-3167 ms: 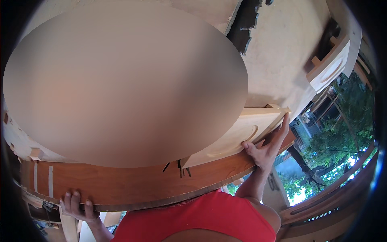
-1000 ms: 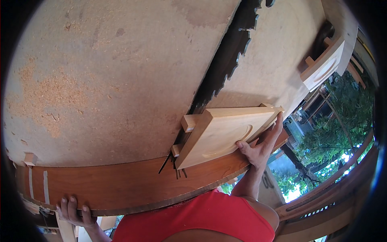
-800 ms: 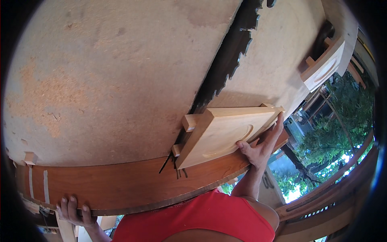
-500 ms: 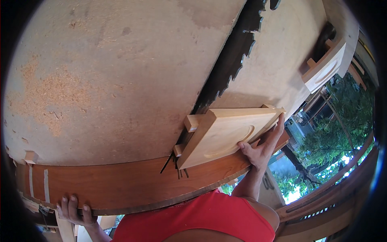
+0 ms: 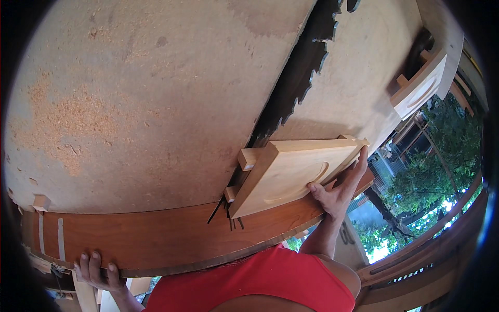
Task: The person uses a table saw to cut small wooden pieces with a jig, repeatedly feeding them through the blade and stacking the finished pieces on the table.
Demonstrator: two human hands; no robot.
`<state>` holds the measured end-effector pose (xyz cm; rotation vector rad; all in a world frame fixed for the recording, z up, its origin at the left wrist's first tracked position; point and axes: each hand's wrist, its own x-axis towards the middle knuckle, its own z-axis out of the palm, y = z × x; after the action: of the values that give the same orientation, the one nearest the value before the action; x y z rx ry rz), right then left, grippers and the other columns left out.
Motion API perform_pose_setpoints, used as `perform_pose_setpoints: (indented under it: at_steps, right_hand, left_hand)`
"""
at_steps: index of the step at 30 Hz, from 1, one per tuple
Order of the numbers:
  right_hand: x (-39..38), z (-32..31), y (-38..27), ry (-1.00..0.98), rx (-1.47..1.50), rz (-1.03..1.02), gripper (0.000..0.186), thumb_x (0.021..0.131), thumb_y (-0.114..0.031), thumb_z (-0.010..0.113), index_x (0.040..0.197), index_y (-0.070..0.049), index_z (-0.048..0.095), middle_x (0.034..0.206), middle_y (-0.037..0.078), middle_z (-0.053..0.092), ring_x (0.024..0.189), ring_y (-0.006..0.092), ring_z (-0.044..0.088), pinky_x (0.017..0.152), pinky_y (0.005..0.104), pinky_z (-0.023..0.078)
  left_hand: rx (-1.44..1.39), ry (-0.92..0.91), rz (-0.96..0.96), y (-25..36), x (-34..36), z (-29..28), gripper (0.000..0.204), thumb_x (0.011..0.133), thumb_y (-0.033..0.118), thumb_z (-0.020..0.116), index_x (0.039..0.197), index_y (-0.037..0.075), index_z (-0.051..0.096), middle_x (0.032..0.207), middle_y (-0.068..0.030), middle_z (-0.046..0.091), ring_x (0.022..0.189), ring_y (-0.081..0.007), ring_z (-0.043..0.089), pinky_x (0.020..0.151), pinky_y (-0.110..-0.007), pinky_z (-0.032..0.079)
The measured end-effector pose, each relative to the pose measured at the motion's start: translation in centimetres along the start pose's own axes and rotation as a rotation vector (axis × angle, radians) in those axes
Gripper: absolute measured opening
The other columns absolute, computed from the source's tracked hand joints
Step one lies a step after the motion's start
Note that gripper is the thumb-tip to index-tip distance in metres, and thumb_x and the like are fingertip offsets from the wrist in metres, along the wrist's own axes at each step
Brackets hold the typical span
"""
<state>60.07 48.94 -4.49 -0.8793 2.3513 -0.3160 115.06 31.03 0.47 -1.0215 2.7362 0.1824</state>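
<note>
My right hand (image 5: pixel 335 195) holds a pale wooden panel (image 5: pixel 296 171) by its right end, thumb on the face and fingers at the far edge. A shallow curved recess marks the panel's face. Small wooden blocks (image 5: pixel 250 158) stick out past its left side. The panel is tilted over a reddish-brown board (image 5: pixel 156 239) along the table's near edge. At the lower left, my left hand (image 5: pixel 99 273) curls its fingers over that board's edge; its thumb side is partly hidden. Beyond the panel runs a dark strip with a jagged metallic edge (image 5: pixel 299 78), like saw teeth.
Sawdust (image 5: pixel 73 122) lies scattered on the left of the pale tabletop (image 5: pixel 192 78). Another recessed wooden piece (image 5: pixel 421 91) sits at the far right edge. A small block (image 5: pixel 40 203) stands at the left. Several thin slits cut the brown board beside the panel.
</note>
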Motion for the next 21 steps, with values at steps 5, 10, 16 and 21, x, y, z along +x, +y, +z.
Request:
perform_pose_setpoints:
  at_steps: [5,10,16,21]
  right_hand:
    - [0.01,0.13,-0.05,0.01,0.016,0.032,0.158,0.057,-0.066,0.1,0.17,0.0,0.012,0.164,0.023,0.032,0.15,0.0395,0.039,0.122,0.0544,0.036]
    - [0.06,0.04,0.06,-0.005,0.01,0.006,0.157,0.06,-0.063,0.102,0.171,-0.001,0.009,0.164,0.023,0.033,0.148,0.0388,0.043,0.121,0.0534,0.039]
    - [-0.04,-0.01,0.2,-0.008,-0.009,-0.003,0.157,0.06,-0.063,0.102,0.171,-0.001,0.009,0.164,0.024,0.034,0.148,0.0388,0.043,0.121,0.0531,0.039]
    - [0.11,-0.1,0.07,-0.017,0.009,0.011,0.157,0.06,-0.062,0.102,0.171,-0.001,0.009,0.164,0.024,0.034,0.148,0.039,0.043,0.121,0.0533,0.039]
  left_hand:
    - [-0.005,-0.004,0.008,-0.1,0.11,-0.08,0.042,0.111,0.045,0.056,0.148,0.032,0.042,0.14,-0.0053,0.06,0.138,-0.0334,0.057,0.119,-0.064,0.041]
    - [-0.003,-0.005,0.008,-0.02,0.29,-0.15,0.042,0.111,0.045,0.057,0.148,0.032,0.042,0.14,-0.0053,0.06,0.138,-0.0338,0.057,0.119,-0.064,0.041]
    - [0.013,-0.011,0.002,-0.2,-0.24,0.0,0.041,0.111,0.044,0.057,0.148,0.033,0.042,0.141,-0.0046,0.06,0.138,-0.0337,0.057,0.119,-0.063,0.042]
    - [-0.007,-0.002,0.0,-0.05,-0.07,0.07,0.04,0.112,0.043,0.056,0.148,0.033,0.042,0.141,-0.0048,0.06,0.138,-0.034,0.057,0.119,-0.064,0.042]
